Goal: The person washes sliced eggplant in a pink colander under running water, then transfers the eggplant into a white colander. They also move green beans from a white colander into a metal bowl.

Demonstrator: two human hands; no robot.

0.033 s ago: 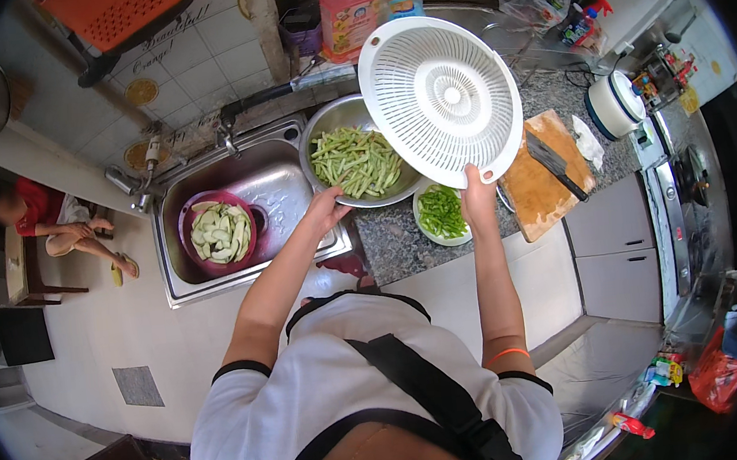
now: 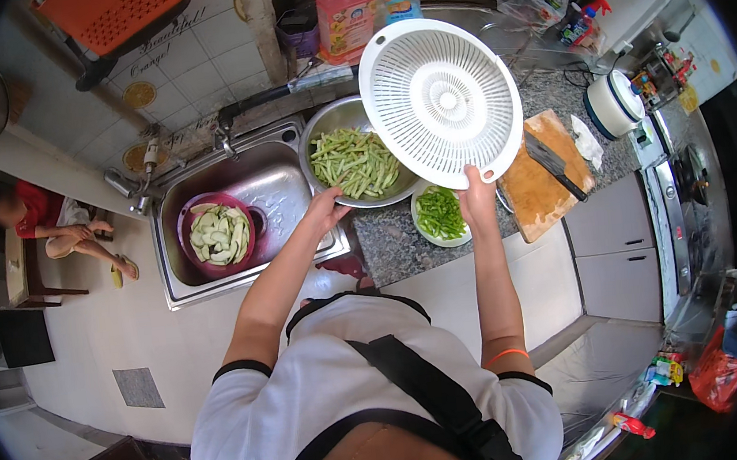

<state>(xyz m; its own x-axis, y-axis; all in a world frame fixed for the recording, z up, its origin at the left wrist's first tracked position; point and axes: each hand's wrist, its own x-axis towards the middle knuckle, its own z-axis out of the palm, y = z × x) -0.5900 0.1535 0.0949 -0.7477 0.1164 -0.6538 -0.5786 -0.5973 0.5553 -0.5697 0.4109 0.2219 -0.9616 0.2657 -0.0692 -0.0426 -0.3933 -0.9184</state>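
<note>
My left hand (image 2: 328, 207) grips the near rim of a steel bowl (image 2: 323, 128) full of cut green beans (image 2: 353, 162), which rests at the sink's right edge. My right hand (image 2: 476, 197) holds a white round colander (image 2: 441, 103) by its lower rim. The colander is lifted and tilted, its underside facing me, and it covers part of the steel bowl. Just under my right hand, a small white bowl (image 2: 429, 229) of chopped green pieces stands on the dark stone counter (image 2: 388, 246).
In the steel sink (image 2: 275, 181) sits a maroon bowl (image 2: 216, 236) of pale sliced vegetable, with the tap (image 2: 222, 138) behind. A wooden cutting board (image 2: 541, 182) with a cleaver (image 2: 552, 159) lies to the right, beside a white pot (image 2: 614, 104). A pink bottle (image 2: 348, 15) stands behind. A person (image 2: 39, 222) sits at far left.
</note>
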